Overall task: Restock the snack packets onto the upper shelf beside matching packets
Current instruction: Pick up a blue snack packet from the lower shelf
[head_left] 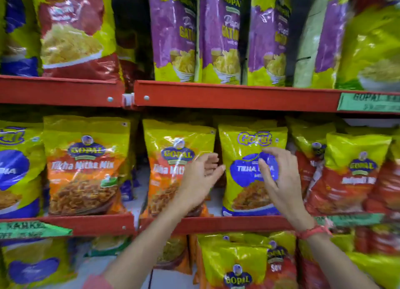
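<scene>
A yellow packet with a blue label (249,180) stands upright on the middle shelf (227,223). My right hand (279,178) is in front of its blue label, fingers spread and curled, holding nothing. My left hand (201,178) is open at the packet's left edge, overlapping an orange Tikha Mitha Mix packet (171,167). Another orange packet (84,167) stands further left. A matching blue-label packet (15,171) is at the far left of the same shelf. The upper shelf (227,96) carries purple Gathiya packets (218,35) and a red packet (73,31).
Red-label packets (350,176) crowd the right end of the middle shelf. A dark gap (132,29) opens on the upper shelf between the red and purple packets. More packets (238,265) fill the lower shelf. Green price tags (368,102) hang on the red shelf edges.
</scene>
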A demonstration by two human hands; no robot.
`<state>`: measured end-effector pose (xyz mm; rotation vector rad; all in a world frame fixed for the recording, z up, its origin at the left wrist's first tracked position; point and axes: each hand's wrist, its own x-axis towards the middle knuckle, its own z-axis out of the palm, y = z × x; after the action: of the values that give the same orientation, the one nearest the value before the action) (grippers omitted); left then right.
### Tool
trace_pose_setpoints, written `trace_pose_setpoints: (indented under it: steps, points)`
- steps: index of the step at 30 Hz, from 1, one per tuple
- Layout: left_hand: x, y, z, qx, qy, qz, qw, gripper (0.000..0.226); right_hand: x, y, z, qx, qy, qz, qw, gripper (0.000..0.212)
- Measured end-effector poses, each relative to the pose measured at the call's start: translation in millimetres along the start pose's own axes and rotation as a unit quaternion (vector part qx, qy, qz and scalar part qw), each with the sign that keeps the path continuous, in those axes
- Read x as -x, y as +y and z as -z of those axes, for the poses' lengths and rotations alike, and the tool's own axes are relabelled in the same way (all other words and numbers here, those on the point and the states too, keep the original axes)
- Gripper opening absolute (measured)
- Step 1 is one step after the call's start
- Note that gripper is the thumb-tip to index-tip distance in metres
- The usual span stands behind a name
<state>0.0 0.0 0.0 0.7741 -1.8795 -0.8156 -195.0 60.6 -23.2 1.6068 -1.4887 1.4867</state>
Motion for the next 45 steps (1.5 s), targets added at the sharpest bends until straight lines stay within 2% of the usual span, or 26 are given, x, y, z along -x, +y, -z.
trace_pose_setpoints:
  steps: [1, 3, 5, 6, 8, 10, 11, 15, 21, 29, 33, 37, 41, 45]
  points:
    - [-2, -3, -13, -0.006, -0.015, 0.019, 1.0, 0.057, 4, 17, 2, -0.012, 0.005, -0.036, 0.999, 0.036]
    - [0, -13, -33, -0.072, -0.047, 0.037, 0.996, 0.091, 12, 43, 5, -0.024, -0.025, -0.116, 0.993, 0.058]
    - [3, -23, -56, -0.097, -0.068, 0.064, 0.991, 0.116, 25, 62, 6, -0.116, -0.118, -0.23, 0.959, 0.081]
    - [2, -27, -63, -0.085, -0.071, 0.082, 0.99, 0.119, 29, 68, 4, -0.173, -0.16, -0.276, 0.932, 0.085]
    - [-3, -36, -71, -0.07, -0.067, 0.095, 0.991, 0.103, 34, 81, 0, -0.238, -0.189, -0.311, 0.9, 0.083]
    - [-7, -42, -72, -0.063, -0.053, 0.09, 0.993, 0.078, 38, 91, -3, -0.239, -0.167, -0.309, 0.905, 0.078]
    - [-7, -46, -72, -0.051, -0.045, 0.081, 0.994, 0.074, 39, 92, -3, -0.238, -0.152, -0.299, 0.911, 0.074]
    - [-5, -47, -64, -0.002, -0.021, 0.029, 0.999, 0.071, 39, 83, 7, -0.253, -0.116, -0.263, 0.924, 0.071]
    - [9, -34, -42, 0.049, -0.031, -0.023, 0.998, 0.069, 38, 42, 28, -0.273, -0.088, -0.249, 0.925, 0.068]
    - [67, -36, 15, 0.095, -0.034, -0.027, 0.995, 0.063, 73, -37, 32, -0.297, -0.089, -0.24, 0.92, 0.058]
    - [117, -62, 53, 0.105, -0.051, 0.017, 0.993, 0.069, 119, -75, 12, -0.304, -0.107, -0.265, 0.909, 0.062]
    - [171, -106, 81, 0.122, -0.068, 0.094, 0.986, 0.063, 179, -108, -16, -0.279, -0.15, -0.316, 0.894, 0.065]
    - [218, -155, 96, 0.126, -0.09, 0.189, 0.97, 0.061, 233, -126, -46, -0.252, -0.207, -0.361, 0.874, 0.058]
    - [249, -201, 107, 0.092, -0.109, 0.271, 0.952, 0.051, 277, -132, -79, -0.226, -0.298, -0.413, 0.831, 0.042]
